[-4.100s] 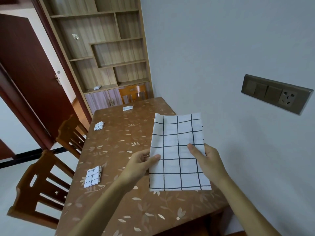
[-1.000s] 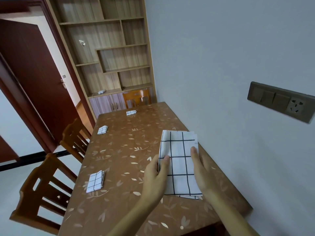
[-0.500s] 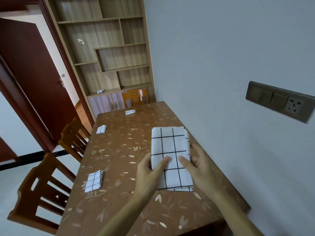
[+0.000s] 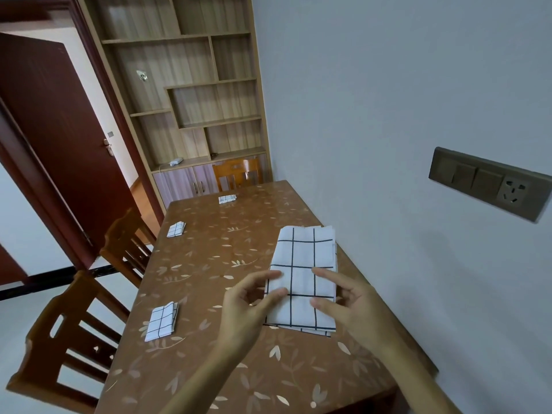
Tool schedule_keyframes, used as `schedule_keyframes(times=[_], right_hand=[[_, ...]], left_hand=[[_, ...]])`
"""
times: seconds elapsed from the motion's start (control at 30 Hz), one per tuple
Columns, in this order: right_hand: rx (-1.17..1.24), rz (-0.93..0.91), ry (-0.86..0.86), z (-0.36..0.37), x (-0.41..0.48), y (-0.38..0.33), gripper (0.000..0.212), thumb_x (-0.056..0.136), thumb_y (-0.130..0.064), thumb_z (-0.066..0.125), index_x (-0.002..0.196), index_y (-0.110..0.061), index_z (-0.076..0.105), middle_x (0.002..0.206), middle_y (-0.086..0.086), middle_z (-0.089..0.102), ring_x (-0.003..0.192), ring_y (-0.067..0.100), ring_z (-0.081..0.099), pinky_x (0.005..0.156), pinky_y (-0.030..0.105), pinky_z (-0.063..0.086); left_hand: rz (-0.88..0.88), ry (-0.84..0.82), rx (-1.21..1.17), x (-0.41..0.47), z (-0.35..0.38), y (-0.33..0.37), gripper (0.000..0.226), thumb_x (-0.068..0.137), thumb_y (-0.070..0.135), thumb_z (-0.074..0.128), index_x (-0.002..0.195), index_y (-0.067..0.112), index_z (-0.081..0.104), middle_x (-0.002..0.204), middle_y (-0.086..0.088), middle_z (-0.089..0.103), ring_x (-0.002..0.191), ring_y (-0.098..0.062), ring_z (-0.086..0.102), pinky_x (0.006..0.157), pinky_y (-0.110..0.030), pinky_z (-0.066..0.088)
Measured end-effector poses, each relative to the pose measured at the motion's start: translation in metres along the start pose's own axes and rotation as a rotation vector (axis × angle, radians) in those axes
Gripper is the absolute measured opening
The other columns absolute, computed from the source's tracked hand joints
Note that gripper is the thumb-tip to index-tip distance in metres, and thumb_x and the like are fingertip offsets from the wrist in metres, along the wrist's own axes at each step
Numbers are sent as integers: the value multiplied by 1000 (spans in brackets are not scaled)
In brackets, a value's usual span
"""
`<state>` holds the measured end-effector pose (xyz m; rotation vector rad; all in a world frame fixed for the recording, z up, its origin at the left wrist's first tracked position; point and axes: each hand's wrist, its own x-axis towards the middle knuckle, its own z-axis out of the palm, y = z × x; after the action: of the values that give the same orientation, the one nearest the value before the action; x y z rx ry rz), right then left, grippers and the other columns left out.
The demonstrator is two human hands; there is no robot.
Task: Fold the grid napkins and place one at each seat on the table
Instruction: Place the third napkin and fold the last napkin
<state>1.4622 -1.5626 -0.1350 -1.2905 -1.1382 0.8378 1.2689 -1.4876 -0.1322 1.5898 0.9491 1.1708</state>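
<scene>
At the centre right of the frame, the grid napkin lies flat on the tabletop as a long, layered strip running away from the viewer, close to the wall-side edge. The left hand has forefinger and thumb tips at the strip's left edge, a little apart. I cannot tell whether any cloth is caught between them. The right hand is spread, with forefinger and thumb tips resting on top of the cloth near its right edge and nothing pinched.

Three smaller folded napkins are already laid out: one at the lower left by the nearest chair, one further up the left edge by the second chair, and one at the far end before the far chair.

I judge this to be the last napkin, part-way through folding. It is much longer than the others, so the next move likely calls for catching one short end, bringing it over onto the other with the layers kept square, then pressing the crease and setting it at the seat without one. No chair shows at the near end, so which seat that is remains a guess.

No brand, label or writing can be read anywhere. The wall switch panel at the right shows only a socket and plain rockers.
</scene>
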Motion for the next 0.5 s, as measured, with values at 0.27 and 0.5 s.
schedule_keyframes(times=[0.27, 0.5], right_hand=[[-141, -38, 81, -7, 7, 6, 53, 73, -15, 88, 117, -38, 70, 97, -13, 75, 87, 8, 70, 78, 21, 56], [-327, -163, 79, -9, 5, 7, 27, 81, -17, 82, 100, -34, 74, 90, -24, 70, 83, 4, 67, 72, 13, 51]], left_hand=[[46, -55, 9, 3, -5, 7, 47, 75, 3, 84, 115, 24, 71, 90, -4, 79, 85, -23, 76, 77, -41, 62], [231, -3, 255, 3, -8, 5, 30, 71, 13, 88, 95, 29, 77, 84, 16, 75, 70, -10, 73, 66, -27, 60]])
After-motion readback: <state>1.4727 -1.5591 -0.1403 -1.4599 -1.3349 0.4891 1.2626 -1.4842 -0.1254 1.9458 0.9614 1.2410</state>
